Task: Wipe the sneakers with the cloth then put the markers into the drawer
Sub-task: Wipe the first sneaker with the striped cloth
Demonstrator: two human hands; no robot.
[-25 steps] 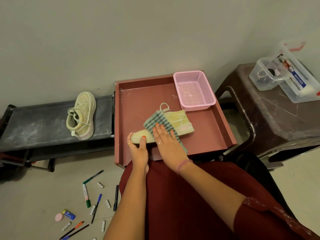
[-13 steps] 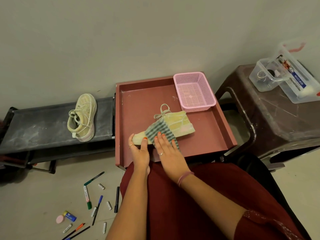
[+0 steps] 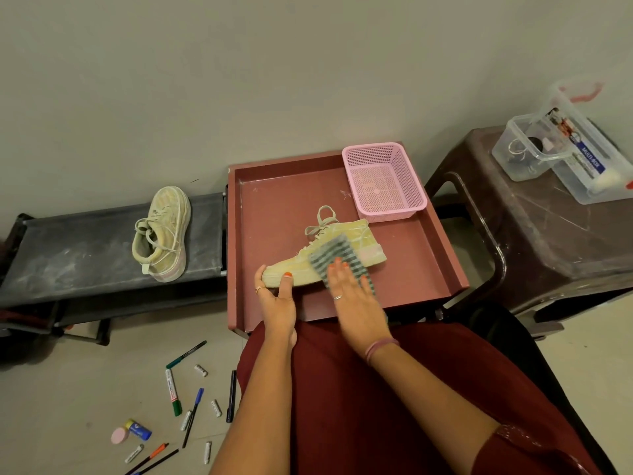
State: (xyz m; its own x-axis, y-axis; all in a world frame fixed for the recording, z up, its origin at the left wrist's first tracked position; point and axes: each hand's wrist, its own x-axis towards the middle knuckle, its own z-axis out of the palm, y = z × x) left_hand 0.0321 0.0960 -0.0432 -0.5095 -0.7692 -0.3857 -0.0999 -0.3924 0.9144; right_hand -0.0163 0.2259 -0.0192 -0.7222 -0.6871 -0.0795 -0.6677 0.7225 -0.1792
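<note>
Item: sneaker (image 3: 308, 269), on its side in the red drawer (image 3: 445, 255). The left hand (image 3: 275, 303) curls its fingers (image 3: 287, 281) round the toe, apparently to steady it; the right hand (image 3: 352, 296) lies flat, fingers (image 3: 337, 265) straight, pressing the striped cloth (image 3: 334, 253) onto the heel-side upper. Second sneaker (image 3: 162, 234) lies well left of the fingers, on a dark shelf (image 3: 68, 255). Markers (image 3: 173, 390) lie scattered on the floor, below-left, not yet collected. Clear box (image 3: 589, 166), far right, reads "MULTI BOX".

"MULTI BOX" on the clear plastic box's (image 3: 597, 159) label
</note>
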